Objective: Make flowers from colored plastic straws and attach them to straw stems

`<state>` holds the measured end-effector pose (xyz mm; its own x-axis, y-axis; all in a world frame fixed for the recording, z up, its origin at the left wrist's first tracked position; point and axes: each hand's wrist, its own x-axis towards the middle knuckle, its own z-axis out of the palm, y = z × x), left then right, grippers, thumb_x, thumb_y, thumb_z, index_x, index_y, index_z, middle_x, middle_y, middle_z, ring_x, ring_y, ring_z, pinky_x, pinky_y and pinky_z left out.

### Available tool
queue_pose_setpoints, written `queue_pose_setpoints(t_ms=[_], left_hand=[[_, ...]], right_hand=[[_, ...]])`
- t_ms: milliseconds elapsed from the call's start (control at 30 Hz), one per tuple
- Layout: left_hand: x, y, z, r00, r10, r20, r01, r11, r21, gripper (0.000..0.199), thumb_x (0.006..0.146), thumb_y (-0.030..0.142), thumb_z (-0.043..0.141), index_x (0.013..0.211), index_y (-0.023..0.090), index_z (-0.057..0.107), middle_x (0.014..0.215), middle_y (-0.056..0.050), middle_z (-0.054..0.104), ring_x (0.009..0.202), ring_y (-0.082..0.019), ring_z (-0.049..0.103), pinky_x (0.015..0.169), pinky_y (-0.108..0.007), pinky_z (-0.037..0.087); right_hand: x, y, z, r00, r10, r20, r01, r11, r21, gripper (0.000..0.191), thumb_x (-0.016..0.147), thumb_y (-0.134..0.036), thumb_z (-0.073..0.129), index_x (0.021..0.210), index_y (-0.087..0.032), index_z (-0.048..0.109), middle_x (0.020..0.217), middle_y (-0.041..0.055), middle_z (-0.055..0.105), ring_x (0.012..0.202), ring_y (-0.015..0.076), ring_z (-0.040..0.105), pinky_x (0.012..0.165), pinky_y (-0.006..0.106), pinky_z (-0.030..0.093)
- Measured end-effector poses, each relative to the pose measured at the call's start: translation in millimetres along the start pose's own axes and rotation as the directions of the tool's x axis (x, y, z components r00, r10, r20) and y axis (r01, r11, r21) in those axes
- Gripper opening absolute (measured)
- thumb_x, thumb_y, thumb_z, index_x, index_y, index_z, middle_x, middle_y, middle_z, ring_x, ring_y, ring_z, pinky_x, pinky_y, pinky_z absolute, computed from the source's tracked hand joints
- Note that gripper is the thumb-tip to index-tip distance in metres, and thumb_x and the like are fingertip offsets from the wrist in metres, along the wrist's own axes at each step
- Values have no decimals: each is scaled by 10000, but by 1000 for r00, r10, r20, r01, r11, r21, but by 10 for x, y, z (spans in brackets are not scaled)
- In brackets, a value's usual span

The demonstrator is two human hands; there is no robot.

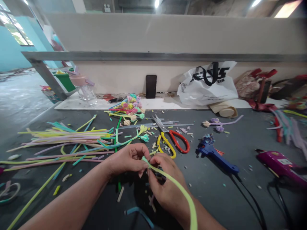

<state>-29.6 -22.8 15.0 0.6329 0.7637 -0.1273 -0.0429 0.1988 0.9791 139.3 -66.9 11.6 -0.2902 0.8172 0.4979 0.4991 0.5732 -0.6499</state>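
a dark, matte counter [96, 185] carries everything, strewn with fuzzy scraps. near its far edge, right of centre, slumps a crinkled white plastic bag [208, 84] with black lettering. toward the left edge lies a loose sheaf of long, thin chenille stems [72, 139], soft and velvety, in yellow, lilac, pink and blue. near the middle of the near edge, the right hand [169, 182] pinches a yellow-green chenille stem [183, 190] between thumb and fingers; the stem is plush and bends in an arc over the right forearm. the left hand [127, 158], just beside it, pinches the stem's mint-green end between thumb and fingertips. a blue glue gun [216, 156], smooth plastic, lies right of the hands, and a magenta one sits by the right edge. beyond the hands, metal scissors [169, 134] lie open, one looped handle red, the other yellow. toward the far edge, left of centre, small puffy chenille flowers [131, 107] are heaped together.
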Motion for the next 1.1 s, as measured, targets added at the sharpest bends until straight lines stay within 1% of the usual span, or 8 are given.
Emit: queue_pose_setpoints(t_ms=[200, 500, 633, 900, 1000, 1100], left_hand=[[0, -10, 9, 1000, -22, 7, 22, 1000, -4, 186, 686, 180, 672, 797, 152, 525, 603, 33, 576, 474, -65, 538, 477, -166, 414], [-9, -4, 26, 999, -42, 16, 42, 999, -7, 199, 684, 201, 678, 791, 152, 518, 573, 44, 562, 460, -65, 526, 467, -169, 419], [-15, 12, 41, 998, -59, 8, 59, 998, 6, 191, 688, 192, 670, 788, 150, 513, 557, 47, 556, 457, -62, 520, 464, -164, 415], [-18, 9, 32, 997, -69, 35, 69, 998, 2, 191, 692, 184, 660, 808, 148, 512, 578, 41, 569, 467, -61, 523, 474, -165, 419], [-20, 8, 34, 997, -73, 23, 73, 997, 1, 199, 685, 186, 662, 805, 148, 507, 592, 40, 570, 467, -59, 522, 475, -165, 416], [-21, 4, 31, 997, -71, 3, 71, 997, 22, 193, 684, 173, 656, 802, 150, 504, 566, 45, 562, 461, -61, 522, 469, -161, 407]], right_hand=[[-8, 2, 24, 1000, 13, 4, -13, 999, -30, 143, 721, -66, 489, 809, -179, 487, 801, 48, 541, 781, 168, 526, 709, 282, 441], [-43, 21, 74, 1000, 18, -16, -19, 996, -83, 123, 696, -63, 496, 753, -172, 491, 755, 42, 546, 743, 161, 519, 670, 265, 431], [-48, 25, 87, 1000, 6, -17, -8, 996, -90, 114, 708, -71, 481, 747, -178, 493, 744, 43, 550, 737, 166, 526, 664, 270, 435], [-51, 6, 80, 1000, 2, -11, -3, 996, -94, 108, 708, -73, 471, 713, -181, 478, 712, 38, 544, 714, 166, 523, 658, 277, 437], [-48, -1, 83, 1000, 27, -11, -28, 994, -103, 113, 697, -71, 475, 711, -183, 475, 719, 37, 543, 719, 169, 521, 658, 283, 439], [-48, -9, 88, 999, 37, -10, -38, 995, -94, 122, 700, -65, 473, 733, -183, 480, 736, 40, 544, 732, 171, 520, 664, 287, 442]])
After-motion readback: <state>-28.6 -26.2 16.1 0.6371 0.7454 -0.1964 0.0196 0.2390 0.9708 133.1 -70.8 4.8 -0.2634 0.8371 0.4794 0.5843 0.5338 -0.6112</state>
